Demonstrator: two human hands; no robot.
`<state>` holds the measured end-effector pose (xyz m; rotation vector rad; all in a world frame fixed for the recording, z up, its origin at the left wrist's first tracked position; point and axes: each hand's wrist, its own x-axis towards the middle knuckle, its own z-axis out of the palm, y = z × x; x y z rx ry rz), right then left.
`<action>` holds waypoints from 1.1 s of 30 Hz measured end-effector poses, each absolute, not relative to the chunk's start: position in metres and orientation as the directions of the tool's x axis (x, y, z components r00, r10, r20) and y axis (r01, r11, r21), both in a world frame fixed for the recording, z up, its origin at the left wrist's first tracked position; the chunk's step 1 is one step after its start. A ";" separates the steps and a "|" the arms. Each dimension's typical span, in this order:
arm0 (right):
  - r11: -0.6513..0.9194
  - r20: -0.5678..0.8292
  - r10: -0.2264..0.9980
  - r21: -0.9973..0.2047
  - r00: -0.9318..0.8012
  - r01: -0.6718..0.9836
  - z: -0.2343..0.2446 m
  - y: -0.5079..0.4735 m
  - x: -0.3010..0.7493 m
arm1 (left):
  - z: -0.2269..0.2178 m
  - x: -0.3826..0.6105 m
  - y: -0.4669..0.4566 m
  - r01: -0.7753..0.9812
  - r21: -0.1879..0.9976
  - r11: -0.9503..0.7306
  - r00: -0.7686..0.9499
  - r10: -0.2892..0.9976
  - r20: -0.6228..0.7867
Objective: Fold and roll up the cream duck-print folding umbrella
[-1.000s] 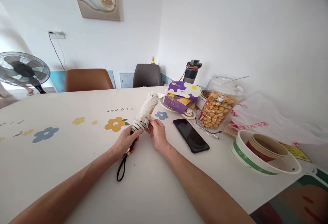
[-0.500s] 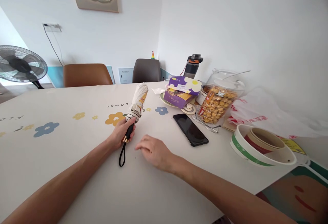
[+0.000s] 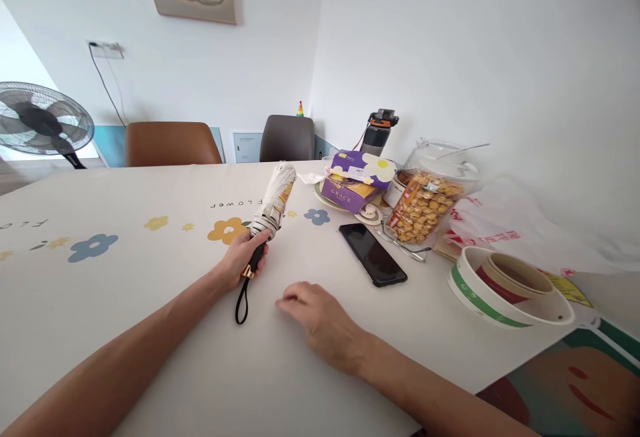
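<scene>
A folded umbrella (image 3: 274,200), white with yellow and black parts, is gripped at its black handle by my left hand (image 3: 246,253). It tilts up and away from me over the table, its canopy bundled. Below the handle's gold-coloured end hangs a black wrist strap (image 3: 242,303). My right hand (image 3: 317,320) is apart from the umbrella, just right of the strap, low over the table. Its fingers are curled in and nothing shows in them. A black phone (image 3: 373,254) lies beyond that hand.
The white flowered table (image 3: 165,250) carries eyeglasses (image 3: 407,247), a purple box (image 3: 343,192), a tissue pack (image 3: 367,169), a jar of snacks (image 3: 425,207), a bottle (image 3: 377,133), a plastic bag (image 3: 520,223) and a white-and-green round container (image 3: 480,297). Two chairs and a fan (image 3: 40,120) stand beyond.
My right hand has drawn back slightly, toward me and to the right, away from the umbrella. My left hand still holds the umbrella in nearly the same pose. The view has shifted a little.
</scene>
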<state>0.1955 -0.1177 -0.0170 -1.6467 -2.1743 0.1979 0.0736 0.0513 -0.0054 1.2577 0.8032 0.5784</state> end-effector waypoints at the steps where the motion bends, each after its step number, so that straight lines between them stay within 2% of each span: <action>1: 0.224 0.235 0.963 -0.409 -0.135 0.885 -0.017 -0.119 0.203 | -0.005 0.073 0.051 0.049 0.971 0.234 0.607 0.765 -0.215; 3: 0.099 0.211 0.978 -0.473 0.003 0.876 -0.018 -0.121 0.217 | -0.003 0.073 0.050 0.061 0.969 0.239 0.612 0.758 -0.226; 5: 0.059 0.186 0.982 -0.464 0.032 0.884 -0.020 -0.120 0.224 | -0.003 0.073 0.050 0.072 0.969 0.238 0.616 0.753 -0.231; 13: 0.089 0.222 0.975 -0.264 -0.029 0.960 -0.028 -0.111 0.216 | -0.007 0.073 0.052 0.052 0.971 0.233 0.607 0.765 -0.216; 17: 0.152 0.262 0.960 -0.209 -0.095 0.966 -0.027 -0.117 0.216 | -0.005 0.073 0.052 0.049 0.968 0.247 0.603 0.765 -0.226; 20: 0.180 0.280 0.954 -0.253 -0.107 0.951 -0.027 -0.123 0.217 | -0.005 0.073 0.052 0.052 0.968 0.247 0.602 0.766 -0.228; 23: 0.146 0.261 0.965 -0.444 -0.029 0.884 -0.027 -0.128 0.219 | -0.005 0.073 0.052 0.077 0.969 0.236 0.602 0.763 -0.233; 26: 0.024 0.201 0.958 -0.767 0.204 0.641 -0.023 -0.131 0.224 | -0.005 0.073 0.053 0.077 0.971 0.228 0.614 0.756 -0.226; 28: -0.096 0.039 0.925 -0.938 0.377 0.332 -0.016 -0.133 0.227 | -0.004 0.073 0.052 0.080 0.969 0.234 0.610 0.757 -0.234; 29: -0.142 -0.066 0.905 -0.978 0.419 0.153 -0.013 -0.133 0.228 | -0.003 0.073 0.052 0.082 0.968 0.239 0.605 0.759 -0.239; 31: -0.162 -0.214 0.883 -0.974 0.418 -0.156 -0.005 -0.135 0.229 | -0.001 0.073 0.051 0.081 0.965 0.249 0.597 0.763 -0.247; 33: -0.127 -0.262 0.878 -0.934 0.400 -0.334 0.001 -0.135 0.228 | 0.000 0.073 0.050 0.079 0.963 0.256 0.594 0.764 -0.252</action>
